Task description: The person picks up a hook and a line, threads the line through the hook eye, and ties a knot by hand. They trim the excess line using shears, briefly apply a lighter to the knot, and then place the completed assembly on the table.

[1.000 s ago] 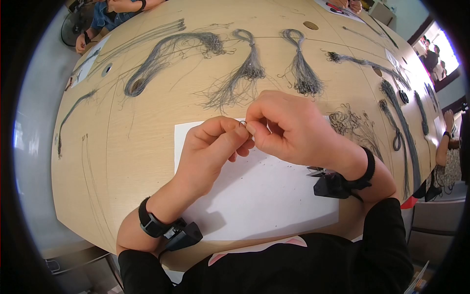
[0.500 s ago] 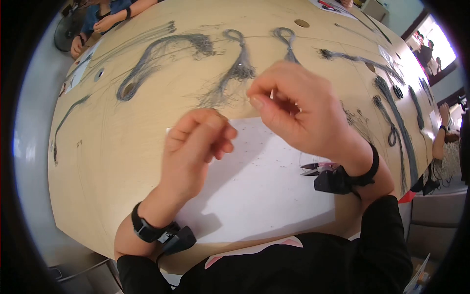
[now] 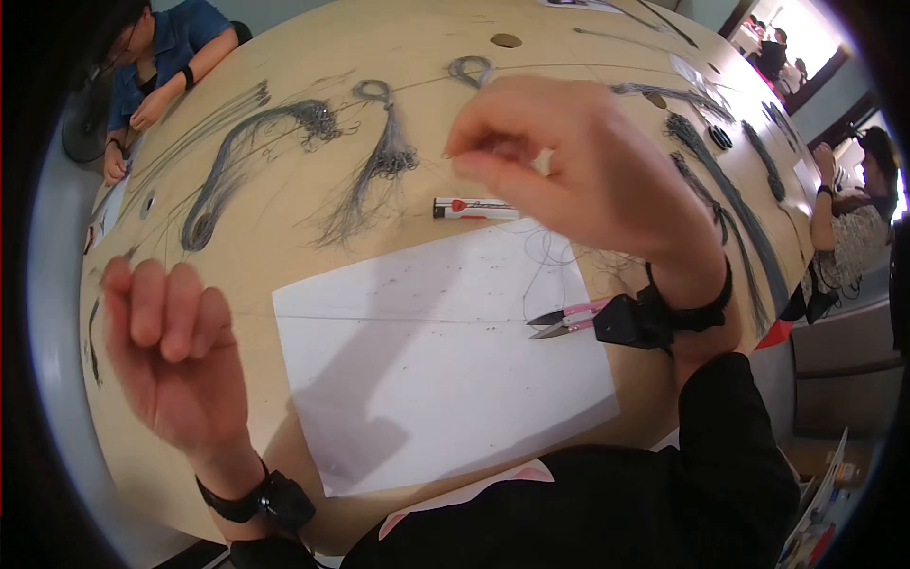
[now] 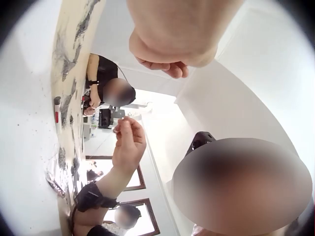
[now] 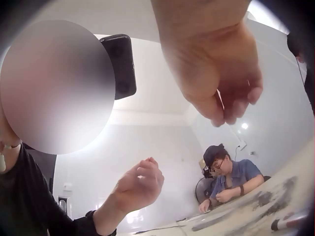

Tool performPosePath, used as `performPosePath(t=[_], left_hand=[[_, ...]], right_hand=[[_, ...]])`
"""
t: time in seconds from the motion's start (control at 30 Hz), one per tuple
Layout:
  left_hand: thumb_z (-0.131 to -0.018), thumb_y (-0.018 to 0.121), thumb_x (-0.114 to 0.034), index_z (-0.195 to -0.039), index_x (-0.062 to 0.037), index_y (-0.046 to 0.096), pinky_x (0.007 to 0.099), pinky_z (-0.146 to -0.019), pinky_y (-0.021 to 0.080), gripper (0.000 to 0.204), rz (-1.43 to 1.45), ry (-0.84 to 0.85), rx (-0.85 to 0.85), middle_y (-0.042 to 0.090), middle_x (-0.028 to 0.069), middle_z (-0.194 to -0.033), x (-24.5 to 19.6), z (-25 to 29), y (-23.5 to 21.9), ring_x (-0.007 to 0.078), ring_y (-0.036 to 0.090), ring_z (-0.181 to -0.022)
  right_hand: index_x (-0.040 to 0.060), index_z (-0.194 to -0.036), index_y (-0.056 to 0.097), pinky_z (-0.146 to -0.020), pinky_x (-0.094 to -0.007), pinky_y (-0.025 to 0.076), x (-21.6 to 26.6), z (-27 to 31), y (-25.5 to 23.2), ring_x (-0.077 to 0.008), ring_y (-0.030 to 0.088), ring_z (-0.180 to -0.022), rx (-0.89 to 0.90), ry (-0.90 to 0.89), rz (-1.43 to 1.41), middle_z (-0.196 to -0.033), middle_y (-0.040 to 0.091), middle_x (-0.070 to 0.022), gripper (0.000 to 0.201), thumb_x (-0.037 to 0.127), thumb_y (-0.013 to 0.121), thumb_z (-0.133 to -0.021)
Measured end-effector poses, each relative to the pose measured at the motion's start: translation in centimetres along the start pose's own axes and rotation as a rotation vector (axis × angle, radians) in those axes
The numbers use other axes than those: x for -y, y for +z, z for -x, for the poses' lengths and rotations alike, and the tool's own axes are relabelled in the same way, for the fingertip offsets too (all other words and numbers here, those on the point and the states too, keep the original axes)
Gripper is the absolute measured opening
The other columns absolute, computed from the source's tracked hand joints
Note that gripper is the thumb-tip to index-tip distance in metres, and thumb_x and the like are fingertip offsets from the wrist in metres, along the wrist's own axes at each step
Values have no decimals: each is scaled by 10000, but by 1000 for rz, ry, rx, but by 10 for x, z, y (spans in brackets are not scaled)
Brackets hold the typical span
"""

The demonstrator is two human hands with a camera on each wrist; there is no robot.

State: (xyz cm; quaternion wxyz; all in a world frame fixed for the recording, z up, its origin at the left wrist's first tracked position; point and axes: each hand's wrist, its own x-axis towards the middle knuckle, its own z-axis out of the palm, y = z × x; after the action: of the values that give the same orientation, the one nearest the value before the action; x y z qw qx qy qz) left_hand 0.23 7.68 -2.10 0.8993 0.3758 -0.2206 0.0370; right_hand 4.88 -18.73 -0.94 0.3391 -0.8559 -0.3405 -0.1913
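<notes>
In the head view, my left hand [image 3: 180, 365] is raised at the left, beside the white paper [image 3: 455, 379], its fingers curled. My right hand [image 3: 569, 161] hovers above the paper's far edge, thumb and forefinger tips close together. Any thin thing in either hand cannot be made out. A fine dark thread [image 3: 398, 319] crosses the paper among small dark specks. Pink-handled snips [image 3: 569, 318] lie beside my right wrist, near loops of thin line. The wrist views show the left hand [image 4: 177, 39] and the right hand [image 5: 224, 73] well apart.
A marker [image 3: 464, 209] lies beyond the paper. Grey line bundles with hooks, including a looped one [image 3: 389, 156] and a long curved one [image 3: 227, 156], spread over the table [image 3: 190, 474]. Other people sit at its far left and right.
The hands, together a second ago, have parted widely; the left moved far left and its palm turned up. The view has shifted, and the marker and more of the snips show.
</notes>
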Motion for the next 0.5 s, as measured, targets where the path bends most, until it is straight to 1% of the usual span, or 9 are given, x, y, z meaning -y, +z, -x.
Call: performPosePath(t=[0.07,0.1,0.2,0.23,0.3,0.33,0.4,0.43,0.5], left_hand=[[-892,409,-119,-943,-24,458,202,-532,313,118,-18,73,84,361,-10,-680,-7,0,2,76,360,-592],[-892,409,-119,-943,-24,458,202,-532,313,118,-12,68,89,361,-10,-680,-12,1,3,76,360,-592],[-837,479,-57,-918,-6,471,209,-541,315,96,-64,130,106,349,17,-733,-30,2,8,88,364,-631],[-837,479,-57,-918,-6,471,209,-541,315,96,-59,139,116,349,17,-733,-38,4,11,88,364,-631],[-794,442,-7,-770,-44,394,227,-534,314,65,-123,259,-79,332,33,-739,-55,7,16,105,359,-647],[-717,453,37,-725,-40,370,240,-536,300,114,-115,351,-116,322,53,-728,-65,8,17,127,349,-673],[-727,475,33,-758,-19,393,242,-544,287,102,-24,326,-31,330,53,-721,-94,15,10,128,345,-671],[-737,498,30,-790,3,416,244,-552,273,101,69,289,52,339,53,-715,-107,19,9,129,341,-668],[-712,447,-4,-695,-31,356,249,-523,258,97,-37,382,93,310,45,-670,-122,24,12,134,305,-595]], right_hand=[[2,-783,567,-550,-269,429,1,-2,2,-179,548,-590,143,-23,49,-717,574,-86,70,51,578,-733],[2,-783,567,-550,-269,429,3,-4,3,-179,548,-590,140,-16,54,-717,574,-86,70,51,578,-733],[6,-768,556,-556,-296,433,6,-9,-2,-224,549,-602,228,36,80,-700,564,-93,88,90,565,-745],[12,-785,554,-572,-310,430,6,-5,-4,-242,547,-632,336,61,129,-708,557,-96,105,111,563,-750],[22,-828,547,-612,-338,421,1,10,-7,-275,537,-697,487,62,132,-733,546,-102,143,137,570,-746],[26,-854,543,-636,-352,416,-2,22,-10,-289,529,-732,532,39,83,-750,542,-107,169,143,579,-737],[36,-881,535,-660,-360,410,0,41,-22,-291,523,-763,785,179,181,-782,534,-114,239,173,619,-705],[36,-881,535,-660,-360,410,-1,52,-25,-291,523,-763,785,175,176,-782,534,-114,239,173,619,-705],[35,-870,534,-674,-361,407,-6,72,-30,-291,514,-764,789,236,111,-760,513,-110,279,196,647,-672]])
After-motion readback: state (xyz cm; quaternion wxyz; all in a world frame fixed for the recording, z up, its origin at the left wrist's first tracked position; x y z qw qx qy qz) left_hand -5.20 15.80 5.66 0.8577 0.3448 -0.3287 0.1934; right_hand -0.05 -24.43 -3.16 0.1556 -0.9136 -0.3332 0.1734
